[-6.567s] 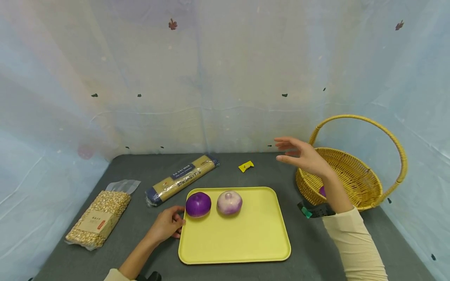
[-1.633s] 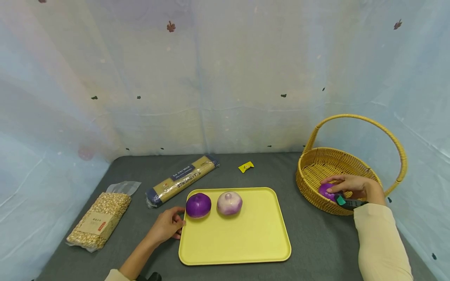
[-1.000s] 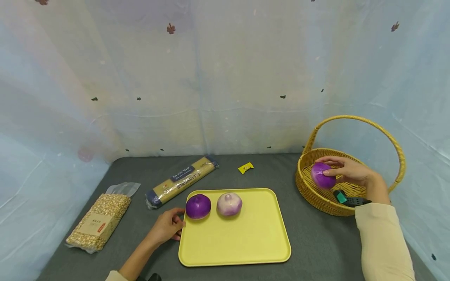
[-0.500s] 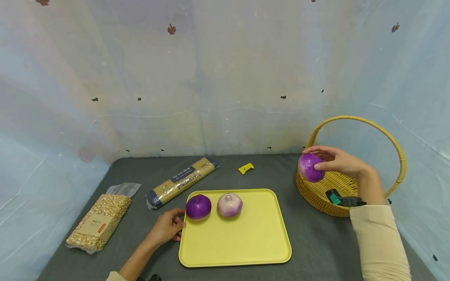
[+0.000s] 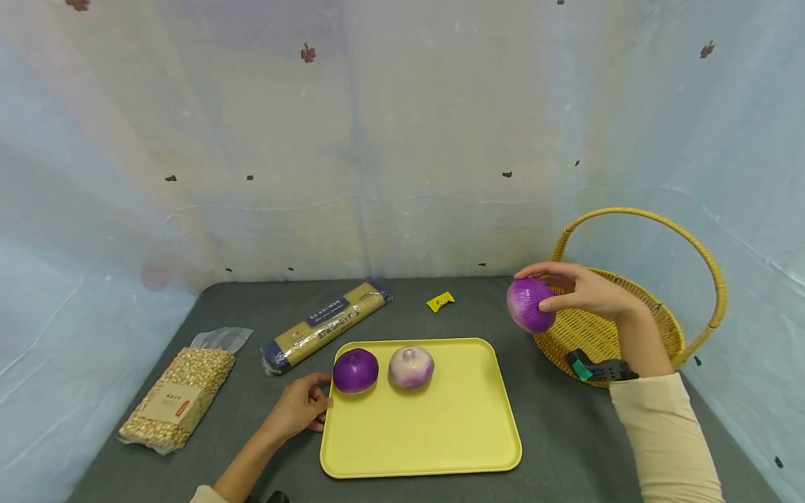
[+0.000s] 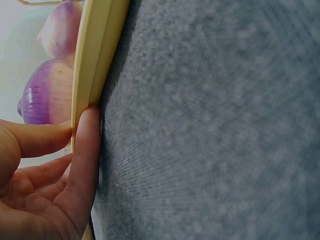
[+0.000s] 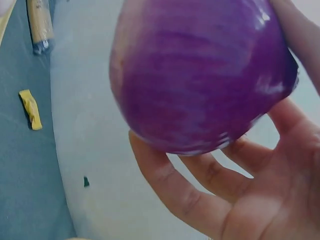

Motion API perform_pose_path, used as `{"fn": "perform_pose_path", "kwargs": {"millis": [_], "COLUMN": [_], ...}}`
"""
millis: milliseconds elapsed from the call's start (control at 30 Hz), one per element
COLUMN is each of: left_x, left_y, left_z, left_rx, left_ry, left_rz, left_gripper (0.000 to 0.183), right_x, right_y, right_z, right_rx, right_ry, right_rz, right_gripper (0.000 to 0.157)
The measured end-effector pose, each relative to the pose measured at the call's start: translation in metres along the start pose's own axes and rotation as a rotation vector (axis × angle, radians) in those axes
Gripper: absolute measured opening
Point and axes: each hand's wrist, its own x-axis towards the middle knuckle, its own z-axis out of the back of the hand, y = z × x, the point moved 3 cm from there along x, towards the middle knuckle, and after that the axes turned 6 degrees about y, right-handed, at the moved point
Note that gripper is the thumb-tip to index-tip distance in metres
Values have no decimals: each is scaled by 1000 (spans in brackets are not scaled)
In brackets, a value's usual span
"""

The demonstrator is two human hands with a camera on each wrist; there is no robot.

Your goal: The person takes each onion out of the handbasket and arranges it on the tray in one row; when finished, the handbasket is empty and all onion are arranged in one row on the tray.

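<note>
My right hand [image 5: 569,290] grips a purple onion [image 5: 529,305] in the air, just left of the wicker basket [image 5: 654,335] and above the grey table. In the right wrist view the onion [image 7: 200,75] fills the frame, cupped by curled fingers [image 7: 200,200]. A yellow tray [image 5: 440,426] lies in front of me with a purple onion [image 5: 355,370] and a paler onion [image 5: 411,365] at its far left. My left hand [image 5: 300,405] holds the tray's left edge, thumb and finger [image 6: 85,165] pinching the rim [image 6: 97,50].
A spaghetti pack [image 5: 327,323] lies behind the tray. A bag of dried beans [image 5: 176,395] sits at the left. A small yellow wrapper [image 5: 440,300] lies near the back. Pale blue sheeting walls the table on three sides.
My right hand reached into the basket, took the purple onion, lifted it out and carried it left past the basket's rim. The left hand and tray stayed put.
</note>
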Motion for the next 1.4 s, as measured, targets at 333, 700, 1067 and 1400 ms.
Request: {"fn": "perform_pose_path", "kwargs": {"millis": [333, 700, 1067, 1400], "left_x": [2, 0, 0, -1], "left_y": [2, 1, 1, 0], "left_z": [-1, -1, -1, 0], "left_rx": [4, 3, 2, -1], "left_ry": [4, -4, 1, -1], "left_rz": [-17, -27, -20, -17], "left_gripper": [39, 39, 39, 39], "right_x": [17, 32, 45, 55], "right_y": [8, -8, -26, -44], "right_z": [-28, -54, -75, -91], "right_rx": [-40, -4, -122, -176], "right_ry": [76, 102, 77, 50], "right_rz": [72, 43, -13, -67], "right_gripper": [46, 46, 48, 49]}}
